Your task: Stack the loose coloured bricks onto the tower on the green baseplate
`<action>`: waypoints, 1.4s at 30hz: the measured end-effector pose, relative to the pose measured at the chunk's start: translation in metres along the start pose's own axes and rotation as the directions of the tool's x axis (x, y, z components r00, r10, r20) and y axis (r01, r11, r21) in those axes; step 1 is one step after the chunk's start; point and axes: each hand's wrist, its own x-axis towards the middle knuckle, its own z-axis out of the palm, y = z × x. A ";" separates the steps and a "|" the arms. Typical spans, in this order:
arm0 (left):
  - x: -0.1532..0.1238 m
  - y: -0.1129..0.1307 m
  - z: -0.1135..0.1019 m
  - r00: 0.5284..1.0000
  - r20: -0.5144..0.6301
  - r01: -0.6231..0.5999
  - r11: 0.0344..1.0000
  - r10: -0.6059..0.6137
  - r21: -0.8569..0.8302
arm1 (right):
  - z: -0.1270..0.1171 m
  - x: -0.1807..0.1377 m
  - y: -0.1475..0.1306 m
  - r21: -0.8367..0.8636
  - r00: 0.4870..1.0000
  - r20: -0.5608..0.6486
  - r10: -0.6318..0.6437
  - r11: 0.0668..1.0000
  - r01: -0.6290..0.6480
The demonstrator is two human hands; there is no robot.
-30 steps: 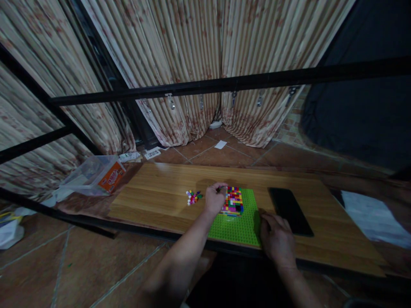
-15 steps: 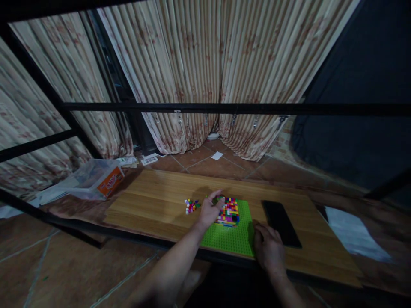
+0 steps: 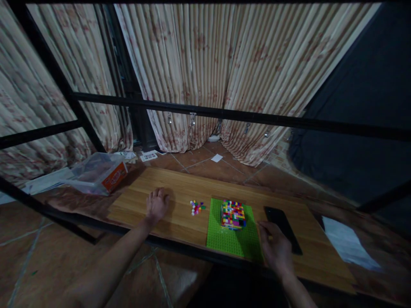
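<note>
My left hand (image 3: 157,204) is over the left part of the wooden tabletop, fingers forward and thumb apart, with nothing seen in it. To its right lies a small pile of loose toy bricks (image 3: 196,208) in white, pink, red, green and other colours. A block built of many coloured bricks (image 3: 233,214) stands on the green baseplate (image 3: 224,241), towards its far side. At the plate's right edge is my right hand (image 3: 276,248), its fingers curled and closed. Whatever those fingers may hold is hidden.
A black phone-like slab (image 3: 282,226) lies beyond my right hand. White paper (image 3: 349,244) is at the far right. A clear plastic box with an orange label (image 3: 99,173) stands left of the tabletop (image 3: 180,182). A black metal bar (image 3: 224,113) crosses in front of the curtains.
My left hand has moved left, away from the brick block, which is now uncovered. My right hand stays by the plate's right edge, fingers still curled. The view has shifted and tilted slightly.
</note>
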 end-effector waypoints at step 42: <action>0.004 -0.003 0.004 1.000 0.012 -0.023 0.990 0.022 0.142 | 0.044 0.000 -0.084 0.202 0.993 0.095 0.063 0.976 -0.081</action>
